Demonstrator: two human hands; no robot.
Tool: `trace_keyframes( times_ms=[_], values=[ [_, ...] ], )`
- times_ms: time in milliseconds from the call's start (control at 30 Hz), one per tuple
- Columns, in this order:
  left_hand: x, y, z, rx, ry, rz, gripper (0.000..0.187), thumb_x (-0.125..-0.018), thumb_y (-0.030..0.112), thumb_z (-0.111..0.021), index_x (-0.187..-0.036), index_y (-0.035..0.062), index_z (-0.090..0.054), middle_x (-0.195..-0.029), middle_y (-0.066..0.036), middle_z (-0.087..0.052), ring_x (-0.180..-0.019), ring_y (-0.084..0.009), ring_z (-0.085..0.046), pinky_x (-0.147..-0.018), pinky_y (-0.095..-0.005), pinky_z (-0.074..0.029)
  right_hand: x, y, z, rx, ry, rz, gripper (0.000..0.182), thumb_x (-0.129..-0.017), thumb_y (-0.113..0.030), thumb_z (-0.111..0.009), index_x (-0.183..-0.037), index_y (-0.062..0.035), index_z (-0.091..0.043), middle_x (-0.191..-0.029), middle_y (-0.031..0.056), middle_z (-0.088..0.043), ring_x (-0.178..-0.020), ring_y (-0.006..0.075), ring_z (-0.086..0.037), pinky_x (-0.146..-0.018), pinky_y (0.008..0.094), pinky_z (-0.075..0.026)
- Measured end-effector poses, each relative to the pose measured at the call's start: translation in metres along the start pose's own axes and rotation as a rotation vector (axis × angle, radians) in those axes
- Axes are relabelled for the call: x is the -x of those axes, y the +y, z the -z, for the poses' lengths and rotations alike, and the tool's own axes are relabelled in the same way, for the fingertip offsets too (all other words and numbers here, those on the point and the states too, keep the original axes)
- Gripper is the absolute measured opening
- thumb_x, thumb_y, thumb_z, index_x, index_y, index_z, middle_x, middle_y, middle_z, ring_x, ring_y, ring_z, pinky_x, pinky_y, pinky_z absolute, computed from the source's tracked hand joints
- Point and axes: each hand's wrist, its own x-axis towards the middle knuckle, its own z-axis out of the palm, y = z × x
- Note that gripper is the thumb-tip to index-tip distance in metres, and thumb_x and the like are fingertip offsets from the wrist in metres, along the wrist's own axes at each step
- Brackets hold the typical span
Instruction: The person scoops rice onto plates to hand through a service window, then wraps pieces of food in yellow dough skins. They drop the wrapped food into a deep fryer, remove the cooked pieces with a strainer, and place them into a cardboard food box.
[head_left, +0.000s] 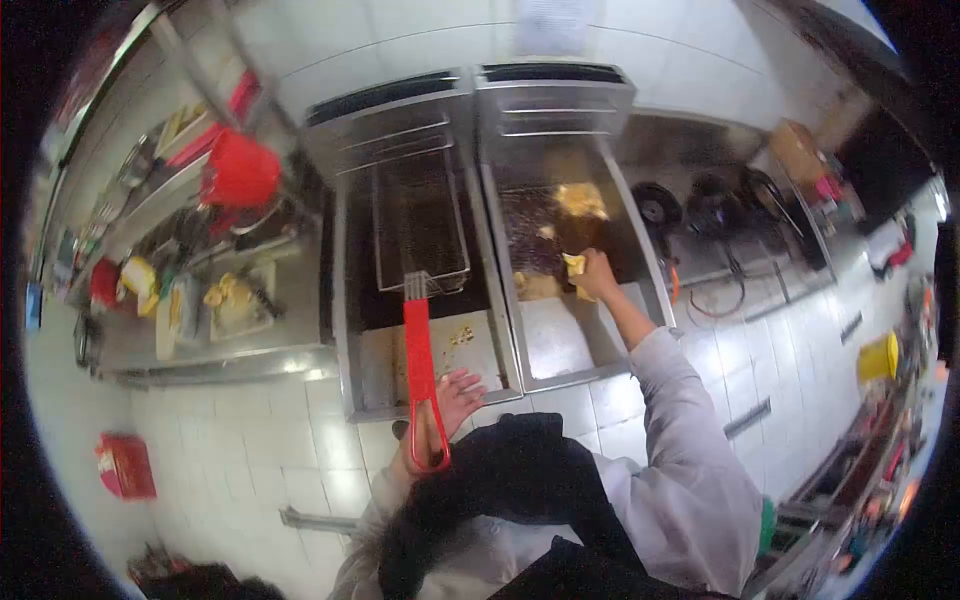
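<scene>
My right hand (597,277) pinches a folded, pale yellow piece of food (574,264) low over the dark oil of the right-hand fryer (575,360). Other yellow pieces (580,200) float in that oil, toward its far end, and a paler patch lies near the front. My left hand (458,397), fingers spread, is at the front edge of the left-hand fryer (500,345). It lies beside the red handle (420,350) of a wire fry basket (466,230), which overlaps part of the hand in this view. The basket hangs in the left fryer.
Brown crumbs (462,336) lie on the left fryer's front ledge. A steel counter at left holds a tray (245,325) of yellow food, with a red container (240,170) above. Burners (655,205) stand to the right. A red bin (125,466) sits at lower left.
</scene>
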Motion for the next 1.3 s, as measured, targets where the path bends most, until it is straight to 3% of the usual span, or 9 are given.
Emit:
trace_keyframes(
  times_ms=[167, 200, 333, 433, 500, 700, 833, 1133, 1300],
  values=[
    [0.065, 0.012, -0.019, -0.034, 0.452, -0.205, 0.044, -0.095, 0.033, -0.038, -0.126, 0.0021, -0.040, -0.126, -0.016, -0.047, -0.115, -0.0312, -0.046, -0.099, -0.0429, -0.037, -0.047, 0.059, -0.079, 0.236, 0.172, 0.314, 0.044, -0.068, -0.018, -0.065, -0.104, 0.0049, -0.053, -0.106, 0.0253, -0.052, -0.101, 0.0406, -0.048, -0.091, 0.0452, -0.036],
    [0.077, 0.017, -0.027, -0.094, 0.471, -0.240, 0.045, -0.093, 0.036, -0.041, -0.124, 0.0028, -0.041, -0.123, -0.016, -0.048, -0.112, -0.0301, -0.047, -0.097, -0.0418, -0.038, -0.041, 0.021, -0.045, -0.175, 0.005, 0.196, 0.044, -0.069, -0.015, -0.062, -0.106, 0.0052, -0.052, -0.106, 0.0250, -0.053, -0.100, 0.0396, -0.049, -0.089, 0.0448, -0.038],
    [0.123, 0.002, 0.008, 0.031, 0.455, -0.377, 0.043, -0.093, 0.036, -0.041, -0.122, 0.0037, -0.042, -0.120, -0.015, -0.048, -0.110, -0.0283, -0.048, -0.095, -0.0398, -0.038, -0.067, 0.077, -0.087, 0.395, -0.246, 0.215, 0.056, -0.066, -0.029, -0.070, -0.112, -0.0012, -0.052, -0.116, 0.0225, -0.050, -0.108, 0.0381, -0.047, -0.093, 0.0448, -0.039],
    [0.150, 0.000, 0.020, 0.126, 0.397, -0.449, 0.042, -0.094, 0.034, -0.039, -0.124, 0.0039, -0.041, -0.122, -0.016, -0.048, -0.111, -0.0282, -0.048, -0.097, -0.0404, -0.037, -0.061, 0.065, -0.042, 0.453, 0.039, 0.054, 0.057, -0.064, -0.028, -0.072, -0.111, -0.0012, -0.052, -0.110, 0.0216, -0.055, -0.106, 0.0390, -0.050, -0.087, 0.0461, -0.044],
    [0.151, 0.003, 0.037, 0.172, 0.415, -0.464, 0.042, -0.094, 0.032, -0.039, -0.126, 0.0043, -0.041, -0.124, -0.017, -0.048, -0.112, -0.0279, -0.048, -0.099, -0.0409, -0.036, -0.057, -0.004, 0.044, 0.440, -0.060, -0.097, 0.041, -0.079, -0.026, -0.063, -0.109, 0.0012, -0.054, -0.109, 0.0222, -0.054, -0.101, 0.0394, -0.051, -0.086, 0.0426, -0.043],
    [0.172, 0.030, 0.075, 0.164, 0.487, -0.441, 0.045, -0.093, 0.036, -0.041, -0.124, 0.0038, -0.043, -0.124, -0.017, -0.048, -0.113, -0.0291, -0.047, -0.097, -0.0409, -0.037, -0.022, -0.184, 0.226, -0.259, 0.191, 0.281, 0.033, -0.084, -0.012, -0.060, -0.112, 0.0024, -0.052, -0.089, 0.0100, -0.057, -0.081, 0.0184, -0.056, -0.071, 0.0310, -0.045],
    [0.187, 0.065, 0.110, 0.174, 0.423, -0.455, 0.045, -0.091, 0.036, -0.045, -0.122, 0.0033, -0.044, -0.121, -0.015, -0.049, -0.111, -0.0283, -0.048, -0.096, -0.0400, -0.038, 0.027, -0.345, 0.261, -0.454, -0.052, 0.518, 0.027, -0.086, -0.004, -0.053, -0.113, 0.0024, -0.051, -0.082, 0.0050, -0.056, -0.075, 0.0111, -0.055, -0.067, 0.0245, -0.045],
    [0.300, 0.157, 0.194, 0.239, 0.475, -0.667, 0.042, -0.091, 0.032, -0.045, -0.119, 0.0017, -0.044, -0.115, -0.015, -0.052, -0.104, -0.0271, -0.051, -0.091, -0.0397, -0.040, 0.082, -0.615, 0.120, -0.111, -1.087, 0.870, 0.044, -0.084, -0.014, -0.058, -0.124, -0.0028, -0.043, -0.097, 0.0067, -0.058, -0.087, 0.0142, -0.056, -0.078, 0.0271, -0.045],
    [0.381, 0.183, 0.213, 0.192, 0.755, -0.815, 0.042, -0.092, 0.033, -0.042, -0.120, 0.0017, -0.043, -0.115, -0.015, -0.053, -0.100, -0.0264, -0.052, -0.087, -0.0378, -0.041, 0.033, -0.677, -0.051, -0.010, -1.116, 0.913, 0.048, -0.084, -0.027, -0.060, -0.122, -0.0015, -0.045, -0.097, 0.0070, -0.056, -0.091, 0.0150, -0.054, -0.082, 0.0286, -0.043]
  ],
)
